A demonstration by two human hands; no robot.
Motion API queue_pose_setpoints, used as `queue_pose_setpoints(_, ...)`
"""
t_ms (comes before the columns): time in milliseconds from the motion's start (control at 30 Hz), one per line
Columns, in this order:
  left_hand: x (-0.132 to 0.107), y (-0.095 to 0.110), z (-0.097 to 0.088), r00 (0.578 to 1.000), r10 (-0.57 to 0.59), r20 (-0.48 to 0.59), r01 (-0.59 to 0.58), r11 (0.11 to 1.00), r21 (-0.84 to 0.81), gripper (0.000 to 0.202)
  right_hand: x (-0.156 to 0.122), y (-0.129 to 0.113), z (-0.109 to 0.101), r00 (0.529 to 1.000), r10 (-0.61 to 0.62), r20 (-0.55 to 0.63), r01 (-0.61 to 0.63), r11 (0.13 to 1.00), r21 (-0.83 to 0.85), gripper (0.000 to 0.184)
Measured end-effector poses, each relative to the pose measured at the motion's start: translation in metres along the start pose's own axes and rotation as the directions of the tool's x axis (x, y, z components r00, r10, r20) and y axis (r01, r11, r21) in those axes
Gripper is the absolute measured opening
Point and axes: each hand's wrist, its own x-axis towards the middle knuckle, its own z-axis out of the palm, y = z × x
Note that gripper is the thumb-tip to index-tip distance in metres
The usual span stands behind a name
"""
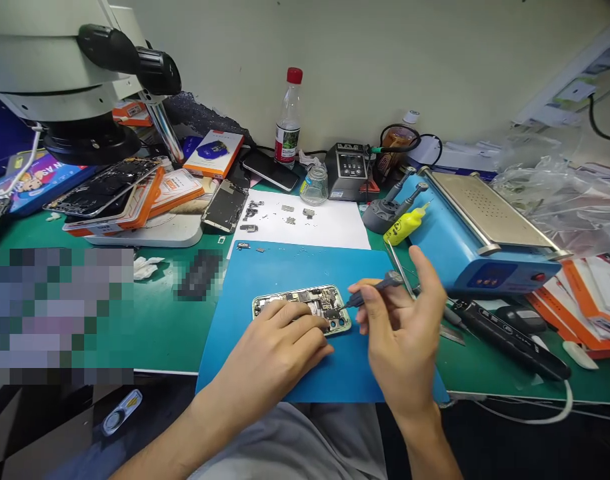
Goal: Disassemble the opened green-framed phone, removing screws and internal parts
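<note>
An opened smartphone (329, 293) with its inner boards and camera rings exposed lies on a blue work mat (245, 287). My left hand (279, 340) is closed over the near side of the phone, its fingers bent across the frame and hiding the lower left part. In my right hand (407, 327) is a small dark screwdriver (377, 291), pinched between thumb and fingers. Its tip points left and down at the phone's right end, beside the camera rings; I cannot tell whether it touches a screw.
White paper (325, 227) beyond the mat carries small parts. Behind it stand a glass jar (314, 185) and a bottle (288, 127). A blue heating machine (485, 247), screwdriver holder (379, 215) and black pen-shaped tool (509, 340) are right. A microscope (85, 87) overhangs the left.
</note>
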Motion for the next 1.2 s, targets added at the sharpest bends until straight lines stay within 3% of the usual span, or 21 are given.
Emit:
queue_pose_setpoints(200, -0.001, 0.001, -0.001, 1.0, -0.006, 0.021, 0.006, 1.0, 0.013, 0.024, -0.007, 0.013, 0.015, 0.975, -0.212, 0.069, 0.218, 0.972, -0.084, 0.049)
queue_pose_setpoints(700, -0.001, 0.001, -0.001, 0.999, -0.033, 0.035, 0.033, 0.999, 0.003, 0.022, -0.005, 0.014, 0.016, 0.959, -0.268, 0.087, 0.277, 0.953, -0.12, 0.051)
queue_pose_setpoints(900, 0.0, 0.001, -0.001, 0.999, -0.035, 0.022, 0.034, 0.999, 0.013, 0.023, -0.004, 0.015, 0.011, 0.892, -0.41, 0.191, 0.442, 0.879, -0.18, 0.061)
queue_pose_setpoints(1067, -0.002, 0.002, -0.001, 0.999, -0.043, 0.03, 0.043, 0.999, 0.007, 0.024, 0.0, 0.014, 0.009, 0.911, -0.323, 0.256, 0.369, 0.916, -0.157, 0.056)
queue_pose_setpoints(1200, -0.002, 0.002, -0.002, 0.998, -0.049, 0.031, 0.049, 0.999, -0.007, 0.023, 0.003, 0.013, 0.011, 0.864, -0.437, 0.25, 0.487, 0.852, -0.194, 0.069)
